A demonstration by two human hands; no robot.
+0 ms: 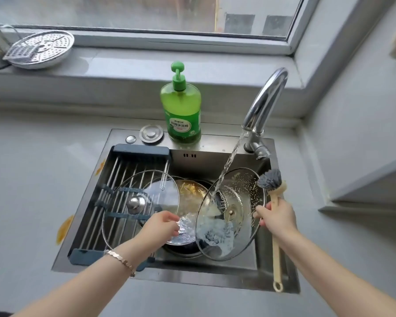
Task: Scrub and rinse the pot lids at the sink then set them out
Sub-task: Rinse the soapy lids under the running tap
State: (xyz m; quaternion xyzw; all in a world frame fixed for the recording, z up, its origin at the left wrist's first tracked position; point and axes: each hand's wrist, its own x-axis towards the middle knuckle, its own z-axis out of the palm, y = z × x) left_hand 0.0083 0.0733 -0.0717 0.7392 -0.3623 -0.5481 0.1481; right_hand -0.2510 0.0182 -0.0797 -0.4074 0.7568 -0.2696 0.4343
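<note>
A soapy glass lid [229, 239] stands tilted in the sink's right half, with tap water running onto it. My right hand [277, 217] grips the wooden handle of a dish brush [275, 250], and its fingertips touch the lid's right rim. The grey bristle head points up beside the lid. A second glass lid [124, 202] with a steel knob lies flat on the drying rack. My left hand [161, 225] hovers over that lid's right edge, fingers loosely curled, with nothing seen in its grasp.
A greasy pot [190, 191] sits low in the sink [215, 276] between the lids. A roll-up rack [114, 170] spans the left half. Green dish soap bottle [181, 110] and chrome faucet [264, 101] stand behind. A steamer plate [41, 50] rests on the windowsill.
</note>
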